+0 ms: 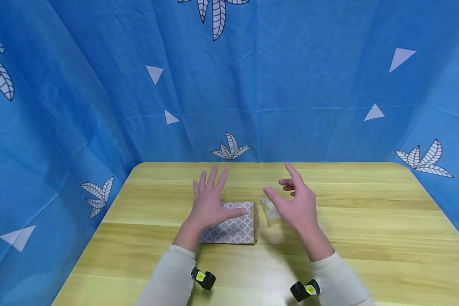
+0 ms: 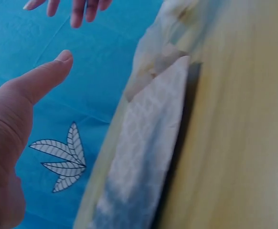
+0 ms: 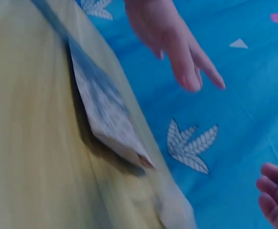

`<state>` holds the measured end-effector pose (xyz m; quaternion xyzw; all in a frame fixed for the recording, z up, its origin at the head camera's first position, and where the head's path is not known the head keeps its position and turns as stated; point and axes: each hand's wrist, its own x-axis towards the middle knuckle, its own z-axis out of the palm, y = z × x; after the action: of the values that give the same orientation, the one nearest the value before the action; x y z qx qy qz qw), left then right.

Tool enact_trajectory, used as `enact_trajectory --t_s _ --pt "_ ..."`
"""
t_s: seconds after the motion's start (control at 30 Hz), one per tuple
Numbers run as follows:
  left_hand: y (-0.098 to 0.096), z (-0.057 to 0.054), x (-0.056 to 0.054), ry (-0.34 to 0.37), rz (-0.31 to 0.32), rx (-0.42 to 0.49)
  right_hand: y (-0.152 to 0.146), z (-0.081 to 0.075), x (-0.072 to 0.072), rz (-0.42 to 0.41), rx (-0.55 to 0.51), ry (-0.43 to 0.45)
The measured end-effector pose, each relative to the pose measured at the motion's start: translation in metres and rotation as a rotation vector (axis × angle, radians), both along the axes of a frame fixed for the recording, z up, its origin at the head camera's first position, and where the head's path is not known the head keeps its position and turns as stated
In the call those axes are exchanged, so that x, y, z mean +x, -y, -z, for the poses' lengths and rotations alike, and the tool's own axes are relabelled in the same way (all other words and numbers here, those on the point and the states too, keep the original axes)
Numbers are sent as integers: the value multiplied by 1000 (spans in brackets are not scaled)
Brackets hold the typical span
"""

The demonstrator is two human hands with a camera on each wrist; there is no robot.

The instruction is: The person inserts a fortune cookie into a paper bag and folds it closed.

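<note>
A paper bag (image 1: 231, 233) with a grey and white lattice pattern lies flat on the table, its brown side facing right. My left hand (image 1: 208, 206) is held over its left part with fingers spread and thumb out, hiding some of it. In the left wrist view the thumb (image 2: 38, 83) is apart from the bag (image 2: 144, 138). To the right lies a small translucent plastic bag (image 1: 270, 210) with pale contents I cannot make out. My right hand (image 1: 298, 206) hovers beside and partly over it, forefinger extended, other fingers loosely bent, holding nothing.
The light wooden table (image 1: 137, 242) has rounded far corners. A blue cloth (image 1: 310, 85) with white leaves and triangles hangs behind it and along the sides. Each sleeve carries a black wrist camera, the left one (image 1: 204, 279) and the right one (image 1: 304, 290).
</note>
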<state>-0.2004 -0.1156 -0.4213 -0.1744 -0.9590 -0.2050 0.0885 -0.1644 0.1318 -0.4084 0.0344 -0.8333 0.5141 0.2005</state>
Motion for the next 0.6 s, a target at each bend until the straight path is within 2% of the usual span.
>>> enact_trajectory --t_s 0.1,0.27,0.6 --pt "0 8 4 24 15 37 12 4 4 -45 -57 3" --pt "1 20 9 46 31 78 27 18 10 -106 -93 28" --pt "7 39 17 96 39 56 43 49 19 -173 -57 114"
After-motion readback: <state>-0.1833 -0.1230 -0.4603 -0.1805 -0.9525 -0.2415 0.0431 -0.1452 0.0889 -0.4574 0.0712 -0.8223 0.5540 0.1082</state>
